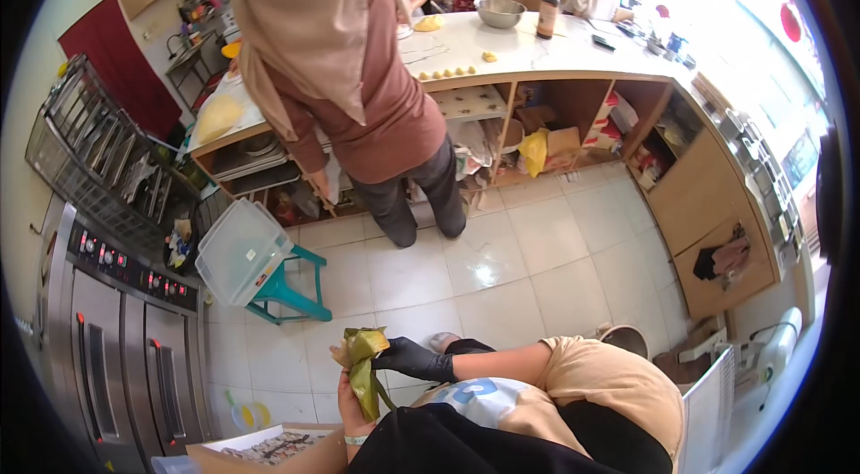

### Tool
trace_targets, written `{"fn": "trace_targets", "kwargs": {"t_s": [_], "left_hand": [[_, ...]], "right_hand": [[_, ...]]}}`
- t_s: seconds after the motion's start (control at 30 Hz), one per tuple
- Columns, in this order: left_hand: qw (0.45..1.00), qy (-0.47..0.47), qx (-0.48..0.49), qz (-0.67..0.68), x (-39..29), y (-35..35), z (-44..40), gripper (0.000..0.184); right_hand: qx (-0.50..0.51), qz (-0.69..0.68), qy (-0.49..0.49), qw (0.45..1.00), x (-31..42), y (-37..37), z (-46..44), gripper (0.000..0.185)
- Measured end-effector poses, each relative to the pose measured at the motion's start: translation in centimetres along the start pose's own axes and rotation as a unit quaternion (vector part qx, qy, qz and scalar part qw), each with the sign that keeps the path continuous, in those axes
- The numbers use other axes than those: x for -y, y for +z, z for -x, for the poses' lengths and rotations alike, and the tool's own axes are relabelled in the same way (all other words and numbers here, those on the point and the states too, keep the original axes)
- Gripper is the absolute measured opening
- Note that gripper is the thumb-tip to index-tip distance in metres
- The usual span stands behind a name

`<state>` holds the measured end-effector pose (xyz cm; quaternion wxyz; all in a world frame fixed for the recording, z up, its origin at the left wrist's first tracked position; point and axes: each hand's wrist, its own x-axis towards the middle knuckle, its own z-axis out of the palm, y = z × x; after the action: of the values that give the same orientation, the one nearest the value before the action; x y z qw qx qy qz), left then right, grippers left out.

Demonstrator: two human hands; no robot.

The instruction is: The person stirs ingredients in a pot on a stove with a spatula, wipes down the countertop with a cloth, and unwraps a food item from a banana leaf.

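Observation:
Low in the head view, a green leaf wrapper (363, 371) is held up in front of my body, with its top part folded or opened and some brownish stuff at its left edge. My left hand (349, 402), bare, has its fingers wrapped round the lower left side of the leaf. From the right, my right hand (414, 360) in a black glove grips the leaf's upper right side, its fingertips partly hidden by it. What lies inside the leaf I cannot make out.
A cardboard box (210, 456) with small packed items is at lower left, beside an oven (130, 340). A teal stool (291, 290) bears a clear plastic bin (242, 250). Someone in a brown top (385, 116) stands at the white counter (528, 53), with other people behind it.

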<state>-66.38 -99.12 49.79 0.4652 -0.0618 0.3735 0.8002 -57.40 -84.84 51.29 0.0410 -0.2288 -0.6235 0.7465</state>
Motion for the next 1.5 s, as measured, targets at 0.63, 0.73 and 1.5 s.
{"fn": "trace_targets", "kwargs": {"t_s": [0.63, 0.73, 1.5], "left_hand": [[0.999, -0.003, 0.032, 0.002, -0.6, 1.3, -0.2, 0.031], [0.999, -0.006, 0.039, 0.013, -0.9, 1.7, 0.3, 0.031], [0.998, 0.016, 0.048, -0.046, -0.9, 0.3, -0.4, 0.038]], "right_hand": [[-0.004, -0.041, -0.006, 0.999, -0.2, -0.3, -0.7, 0.028], [0.002, -0.037, -0.013, 0.999, -0.4, -0.2, -0.9, 0.028], [0.001, -0.011, 0.023, 1.0, 0.0, -0.3, -0.9, 0.029]]}}
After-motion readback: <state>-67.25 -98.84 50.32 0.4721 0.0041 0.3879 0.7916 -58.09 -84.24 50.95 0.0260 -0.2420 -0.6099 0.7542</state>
